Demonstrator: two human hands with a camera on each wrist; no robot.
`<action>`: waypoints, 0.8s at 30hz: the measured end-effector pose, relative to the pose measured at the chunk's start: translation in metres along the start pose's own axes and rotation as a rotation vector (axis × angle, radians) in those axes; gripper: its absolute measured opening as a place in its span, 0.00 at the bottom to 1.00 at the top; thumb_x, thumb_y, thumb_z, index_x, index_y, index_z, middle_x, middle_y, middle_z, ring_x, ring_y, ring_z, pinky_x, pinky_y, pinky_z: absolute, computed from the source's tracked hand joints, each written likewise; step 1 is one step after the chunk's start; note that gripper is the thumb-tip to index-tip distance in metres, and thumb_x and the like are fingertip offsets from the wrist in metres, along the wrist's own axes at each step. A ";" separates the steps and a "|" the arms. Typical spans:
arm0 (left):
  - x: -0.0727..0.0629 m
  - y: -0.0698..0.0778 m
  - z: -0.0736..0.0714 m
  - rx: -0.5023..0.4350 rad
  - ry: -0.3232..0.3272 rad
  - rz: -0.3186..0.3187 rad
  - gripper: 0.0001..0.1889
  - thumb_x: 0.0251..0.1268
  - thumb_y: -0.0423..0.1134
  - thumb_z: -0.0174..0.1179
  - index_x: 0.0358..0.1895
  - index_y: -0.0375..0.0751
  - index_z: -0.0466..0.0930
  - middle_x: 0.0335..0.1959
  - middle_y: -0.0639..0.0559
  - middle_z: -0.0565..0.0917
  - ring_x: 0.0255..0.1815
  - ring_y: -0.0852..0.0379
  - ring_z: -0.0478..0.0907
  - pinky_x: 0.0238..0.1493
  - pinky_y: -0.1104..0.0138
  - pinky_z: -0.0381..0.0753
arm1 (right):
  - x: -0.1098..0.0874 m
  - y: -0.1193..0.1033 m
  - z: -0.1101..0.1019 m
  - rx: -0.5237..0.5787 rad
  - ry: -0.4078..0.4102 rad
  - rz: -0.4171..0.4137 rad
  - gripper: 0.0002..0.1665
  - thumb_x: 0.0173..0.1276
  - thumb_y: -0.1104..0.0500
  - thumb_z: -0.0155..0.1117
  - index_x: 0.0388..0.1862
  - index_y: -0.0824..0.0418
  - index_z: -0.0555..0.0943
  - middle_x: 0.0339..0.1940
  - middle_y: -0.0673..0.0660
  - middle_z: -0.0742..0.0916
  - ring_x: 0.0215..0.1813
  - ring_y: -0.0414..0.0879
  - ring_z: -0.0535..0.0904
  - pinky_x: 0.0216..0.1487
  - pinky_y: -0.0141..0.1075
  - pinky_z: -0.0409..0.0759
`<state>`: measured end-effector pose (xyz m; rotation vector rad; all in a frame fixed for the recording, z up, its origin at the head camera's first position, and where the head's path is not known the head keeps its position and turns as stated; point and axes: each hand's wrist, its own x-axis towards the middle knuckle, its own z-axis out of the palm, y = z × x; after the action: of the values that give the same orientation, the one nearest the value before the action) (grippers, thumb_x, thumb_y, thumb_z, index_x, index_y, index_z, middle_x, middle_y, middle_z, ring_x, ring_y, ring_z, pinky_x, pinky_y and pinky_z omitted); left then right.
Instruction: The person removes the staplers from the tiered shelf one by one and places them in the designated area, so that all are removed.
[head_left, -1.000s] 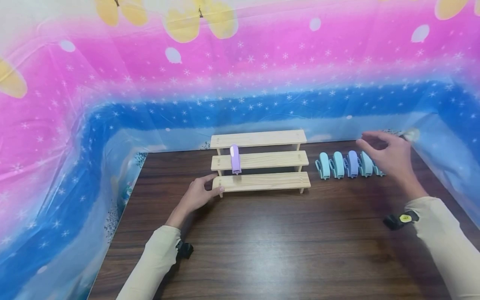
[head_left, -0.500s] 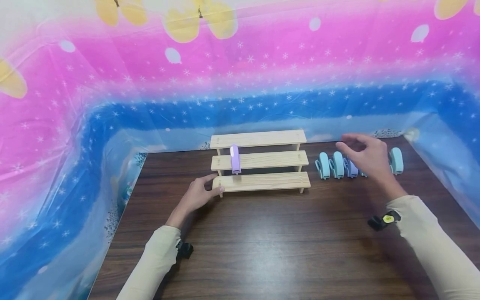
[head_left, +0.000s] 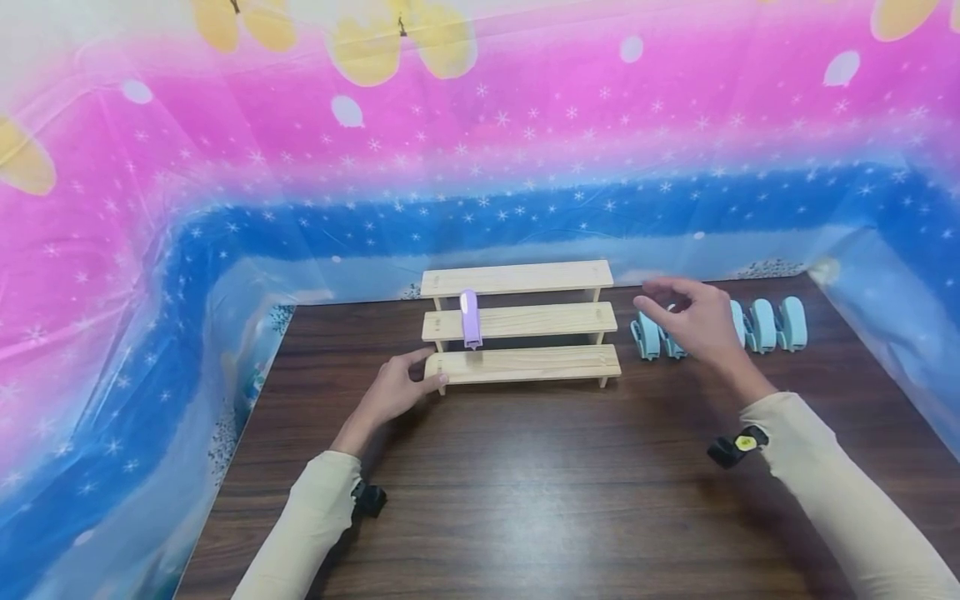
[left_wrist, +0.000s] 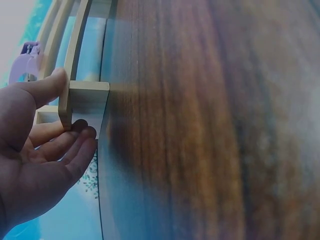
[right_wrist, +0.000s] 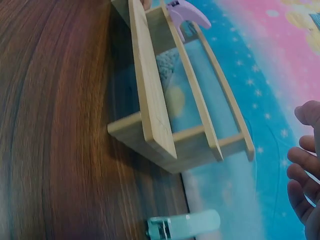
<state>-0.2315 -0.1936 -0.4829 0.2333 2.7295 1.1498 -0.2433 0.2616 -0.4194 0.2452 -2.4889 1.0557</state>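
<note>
A three-tier wooden display stand (head_left: pixel 532 364) stands at the back middle of the table. My left hand (head_left: pixel 392 390) pinches the left end of its lowest step, thumb on top and fingers underneath, as the left wrist view shows. On the middle step sits a light purple mini stapler (head_left: pixel 470 320). To the stand's right, several mini staplers form a row, with a teal stapler (head_left: pixel 645 335) at its left end. Over this row hovers my right hand (head_left: pixel 696 318), fingers loosely bent and nothing held. It hides part of the row. In the right wrist view, its fingers (right_wrist: pixel 305 162) are apart from the stand.
The brown wooden table (head_left: pixel 525 492) reaches back to a patterned cloth (head_left: pixel 480 167), which hangs behind it and at both sides. At the row's right end stands another teal stapler (head_left: pixel 792 322).
My right hand has moved left along the stapler row, uncovering the staplers at the right end and covering those nearer the middle. The left hand keeps its grip on the stand.
</note>
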 end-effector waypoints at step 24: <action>0.001 -0.001 0.001 0.003 0.006 0.001 0.37 0.70 0.55 0.65 0.75 0.40 0.69 0.68 0.37 0.77 0.36 0.51 0.73 0.49 0.53 0.71 | -0.003 -0.045 0.066 0.117 -0.179 -0.040 0.27 0.68 0.39 0.71 0.57 0.55 0.87 0.51 0.57 0.89 0.43 0.51 0.85 0.40 0.47 0.83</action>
<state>-0.2324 -0.1934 -0.4841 0.2318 2.7369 1.1485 -0.2468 0.1827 -0.4331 0.4413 -2.5689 1.2122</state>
